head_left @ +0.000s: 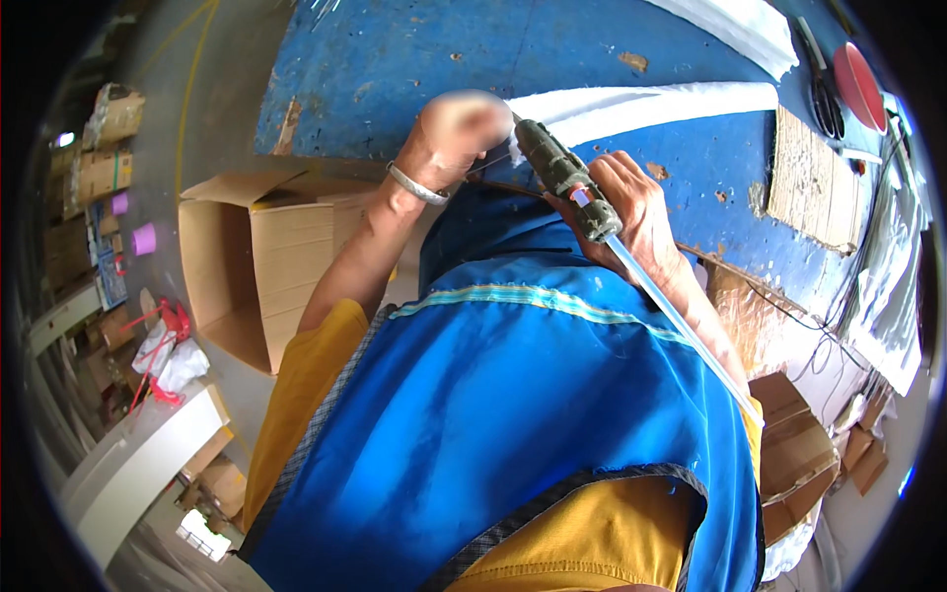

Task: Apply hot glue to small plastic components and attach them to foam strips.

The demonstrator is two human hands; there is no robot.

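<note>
My right hand (639, 212) grips a dark green glue gun (564, 178) with a long clear glue stick (681, 321) sticking out of its back toward me. The gun's nozzle points at the near end of a white foam strip (651, 109) lying on the blue worktable (414, 69). My left hand (452, 138), with a silver bangle on the wrist, is closed on the strip's near end beside the nozzle; what its fingers pinch is blurred. My blue apron over a yellow top fills the lower middle.
An open cardboard box (261, 266) stands on the floor at left. A brown cardboard piece (811, 183), black scissors (824, 89), a red round lid (858, 84) and another white foam strip (735, 30) lie on the table's right. Cables and more boxes sit at right.
</note>
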